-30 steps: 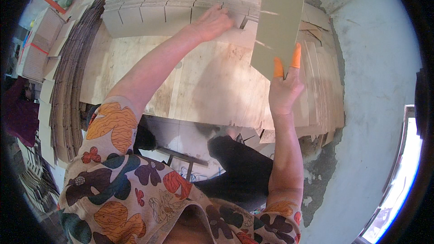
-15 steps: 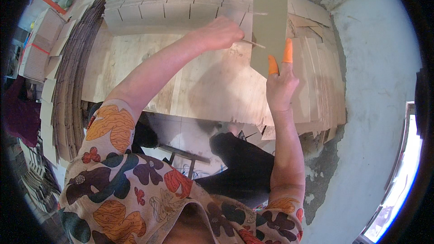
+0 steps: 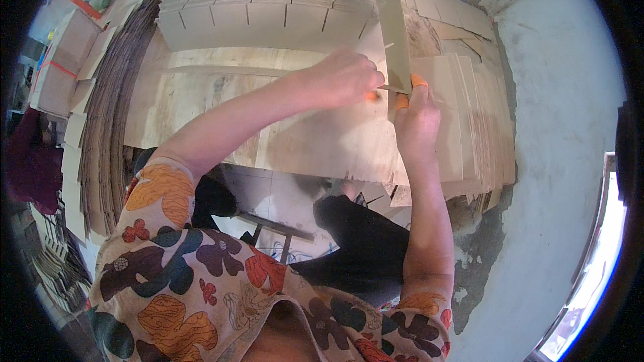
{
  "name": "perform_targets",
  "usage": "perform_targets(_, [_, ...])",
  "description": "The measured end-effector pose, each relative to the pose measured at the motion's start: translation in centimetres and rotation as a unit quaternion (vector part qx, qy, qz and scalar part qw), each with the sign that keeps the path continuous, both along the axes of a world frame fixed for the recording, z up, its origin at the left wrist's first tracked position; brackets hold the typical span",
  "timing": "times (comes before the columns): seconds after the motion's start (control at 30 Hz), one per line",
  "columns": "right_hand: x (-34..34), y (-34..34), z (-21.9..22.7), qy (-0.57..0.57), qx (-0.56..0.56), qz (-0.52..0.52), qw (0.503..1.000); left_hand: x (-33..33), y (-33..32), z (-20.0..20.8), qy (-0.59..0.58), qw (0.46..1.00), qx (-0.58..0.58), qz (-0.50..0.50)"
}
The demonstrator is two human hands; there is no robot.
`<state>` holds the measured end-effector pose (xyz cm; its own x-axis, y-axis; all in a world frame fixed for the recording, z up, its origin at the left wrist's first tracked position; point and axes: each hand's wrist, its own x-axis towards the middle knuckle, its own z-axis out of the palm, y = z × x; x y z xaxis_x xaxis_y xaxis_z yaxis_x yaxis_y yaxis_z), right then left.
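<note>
A long grey-brown slotted cardboard strip stands out away from me, seen at a narrow angle. My right hand is closed on its near end, with orange finger covers on the thumb and a finger. To the left, my left hand is closed in a pinch, an orange cover showing at its fingertips. From that pinch a thin, narrow piece reaches to the strip's near end by my right fingers. Its exact kind cannot be made out. Both hands are above a wooden board.
A row of stacked slotted cardboard lines the board's far side. More cardboard sheets lean at the right, beside a peeling wall. A tall cardboard stack and a box stand left. My knees are below the near edge.
The cardboard strip has turned from nearly face-on to a narrow angle. My left hand has moved right and nearer, bringing the thin piece close to my right fingers.
</note>
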<state>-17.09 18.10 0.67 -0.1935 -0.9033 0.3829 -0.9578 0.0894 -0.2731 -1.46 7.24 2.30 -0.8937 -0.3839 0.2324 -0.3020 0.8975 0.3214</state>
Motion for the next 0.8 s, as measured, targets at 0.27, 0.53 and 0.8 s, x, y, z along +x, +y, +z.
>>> perform_targets(0.27, [0.5,0.5,0.0,-0.085,-0.071,-0.010,0.994,-0.2,-8.5,0.1,0.015,0.983,-0.087,0.158])
perform_targets(0.53, [1.8,0.4,0.4,-0.161,-0.040,-0.021,0.986,-1.2,-12.7,-5.2,-0.051,0.959,-0.209,0.184])
perform_targets(0.8, [1.8,0.3,0.7,-0.114,-0.092,-0.010,0.989,-0.3,-11.9,-4.3,0.029,0.979,-0.162,0.124])
